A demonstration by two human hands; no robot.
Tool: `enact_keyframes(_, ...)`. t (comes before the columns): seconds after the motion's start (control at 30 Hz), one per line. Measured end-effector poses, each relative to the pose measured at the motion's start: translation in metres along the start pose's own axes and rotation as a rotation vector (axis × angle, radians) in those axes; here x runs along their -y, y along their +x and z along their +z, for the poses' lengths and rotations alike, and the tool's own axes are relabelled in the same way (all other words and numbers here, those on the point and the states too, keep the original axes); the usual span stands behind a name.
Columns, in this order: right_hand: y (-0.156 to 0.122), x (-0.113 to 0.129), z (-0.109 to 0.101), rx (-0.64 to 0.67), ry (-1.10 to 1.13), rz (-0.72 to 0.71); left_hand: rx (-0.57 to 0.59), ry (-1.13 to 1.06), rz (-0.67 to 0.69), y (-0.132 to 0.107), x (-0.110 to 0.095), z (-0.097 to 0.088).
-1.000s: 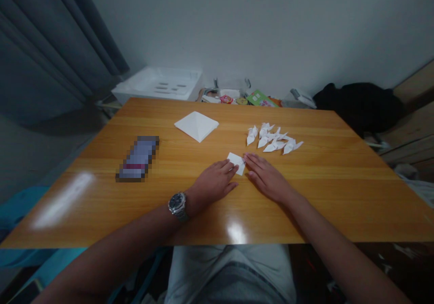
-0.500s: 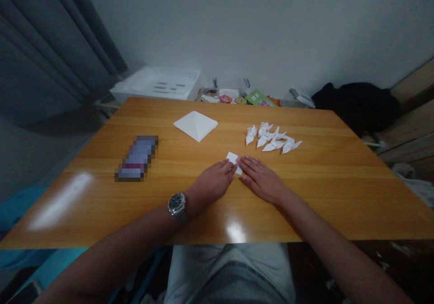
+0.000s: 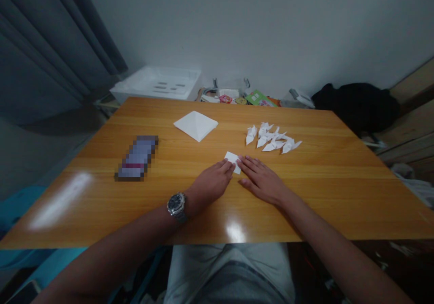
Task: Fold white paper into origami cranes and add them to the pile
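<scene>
A small piece of folded white paper (image 3: 233, 157) lies flat on the wooden table in front of me. My left hand (image 3: 216, 177), with a metal watch (image 3: 176, 204) on its wrist, rests its outstretched fingertips on the paper's near left part. From the other side, my right hand (image 3: 260, 177) lies palm down with its fingers stretched out, the tips at the paper's right edge and the thumb apart from them. Neither hand grips the paper. Beyond the right hand sit several folded white paper cranes (image 3: 271, 137) in a cluster.
A larger diamond-shaped stack of white paper (image 3: 195, 126) lies farther back on the table (image 3: 325, 177). A pixelated phone (image 3: 137, 158) is at the left. Behind the table's far edge are a white foam box (image 3: 162, 80), a green packet (image 3: 259, 97) and a black cloth-like heap (image 3: 356, 105).
The small folded paper has shifted slightly left. My left fingers have moved a little left with it, and my right thumb and fingers have moved slightly.
</scene>
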State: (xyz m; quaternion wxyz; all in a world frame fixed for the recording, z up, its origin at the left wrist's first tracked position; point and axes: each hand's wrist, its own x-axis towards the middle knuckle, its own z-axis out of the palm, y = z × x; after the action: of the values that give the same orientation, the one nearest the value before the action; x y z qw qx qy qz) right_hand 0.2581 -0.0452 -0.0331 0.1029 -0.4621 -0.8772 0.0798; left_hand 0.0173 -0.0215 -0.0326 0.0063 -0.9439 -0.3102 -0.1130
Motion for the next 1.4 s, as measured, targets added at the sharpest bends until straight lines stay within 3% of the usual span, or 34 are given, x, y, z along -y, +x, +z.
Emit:
enact_keyframes(0.33,0.002,0.001,0.002,-0.001,-0.026,0.031,0.029,-0.013,0.016,0.0,0.004,-0.009)
enact_keyframes(0.67,0.004,0.005,0.0,-0.014,-0.018,0.06,0.09,-0.094,-0.008,-0.006,0.012,-0.032)
enact_keyframes(1.4,0.005,-0.004,0.002,-0.15,0.093,0.193,0.092,-0.089,0.024,-0.008,0.018,-0.023)
